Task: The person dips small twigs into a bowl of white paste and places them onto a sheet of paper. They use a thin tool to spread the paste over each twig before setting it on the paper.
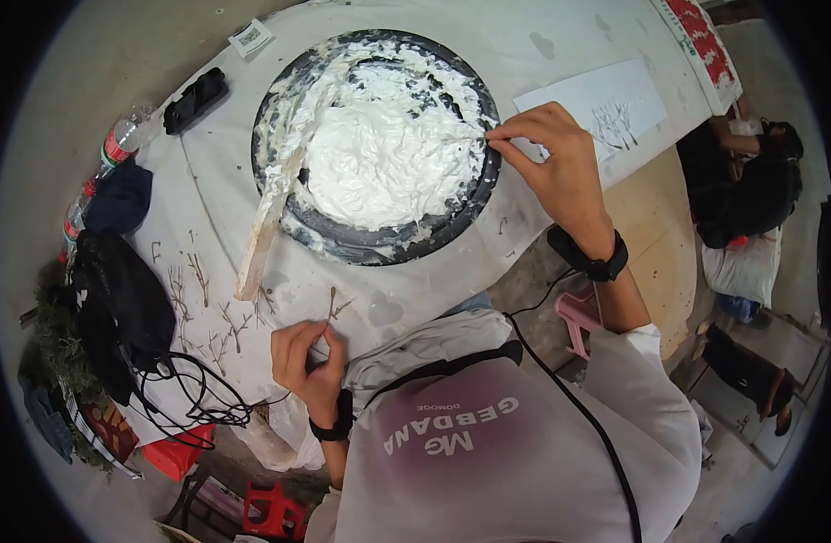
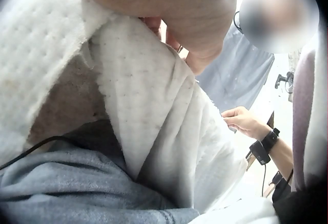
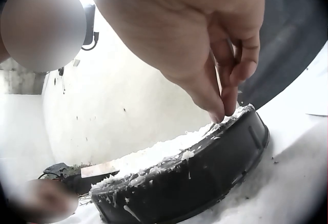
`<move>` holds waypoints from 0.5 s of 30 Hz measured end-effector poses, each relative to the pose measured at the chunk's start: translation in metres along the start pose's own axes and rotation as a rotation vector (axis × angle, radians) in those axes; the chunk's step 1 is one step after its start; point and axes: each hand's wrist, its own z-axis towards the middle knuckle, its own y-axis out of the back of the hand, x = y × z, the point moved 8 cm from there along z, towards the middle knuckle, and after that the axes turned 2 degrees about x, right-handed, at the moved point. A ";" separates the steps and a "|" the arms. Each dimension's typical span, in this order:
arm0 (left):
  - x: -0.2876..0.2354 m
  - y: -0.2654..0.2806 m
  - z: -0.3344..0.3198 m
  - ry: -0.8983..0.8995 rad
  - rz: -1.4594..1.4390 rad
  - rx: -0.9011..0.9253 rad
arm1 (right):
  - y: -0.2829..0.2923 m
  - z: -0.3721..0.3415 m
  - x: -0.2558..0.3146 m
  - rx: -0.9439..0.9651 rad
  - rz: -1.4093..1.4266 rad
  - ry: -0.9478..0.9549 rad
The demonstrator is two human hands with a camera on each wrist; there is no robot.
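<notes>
A round black basin (image 1: 393, 256) of thick white paste (image 1: 370, 163) stands on the cloth-covered table. At its right rim, my right hand (image 1: 556, 158) pinches the end of a thin twig (image 1: 468, 139), whose other end lies over the paste. The right wrist view shows that thumb and fingertips right at the paste-smeared rim. By the table's front edge, my left hand (image 1: 307, 366) pinches a small forked twig (image 1: 333, 303) between thumb and forefinger. Cloth hides those fingertips in the left wrist view. A paste-covered wooden stick (image 1: 262, 235) leans across the basin's left rim.
Several bare twigs (image 1: 198, 276) lie on the cloth left of the basin. White-coated twigs rest on a white sheet (image 1: 547, 95) at the right. A black case (image 1: 195, 100), plastic bottles (image 1: 126, 136), a black bag (image 1: 126, 299) and looped cable (image 1: 194, 389) line the left side.
</notes>
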 end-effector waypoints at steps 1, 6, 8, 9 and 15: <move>-0.001 0.000 0.000 -0.006 0.003 0.003 | 0.001 0.000 0.000 -0.001 -0.001 -0.004; 0.001 0.000 0.000 0.006 0.001 -0.004 | 0.005 0.003 0.002 -0.008 0.031 0.011; 0.000 0.001 0.000 0.006 0.003 -0.003 | 0.009 0.001 -0.004 -0.045 0.100 -0.062; -0.001 0.001 0.001 0.004 0.002 0.001 | 0.010 0.001 -0.004 -0.045 0.100 -0.059; -0.001 0.000 0.000 0.004 0.006 0.009 | 0.005 -0.009 -0.034 -0.029 0.352 -0.280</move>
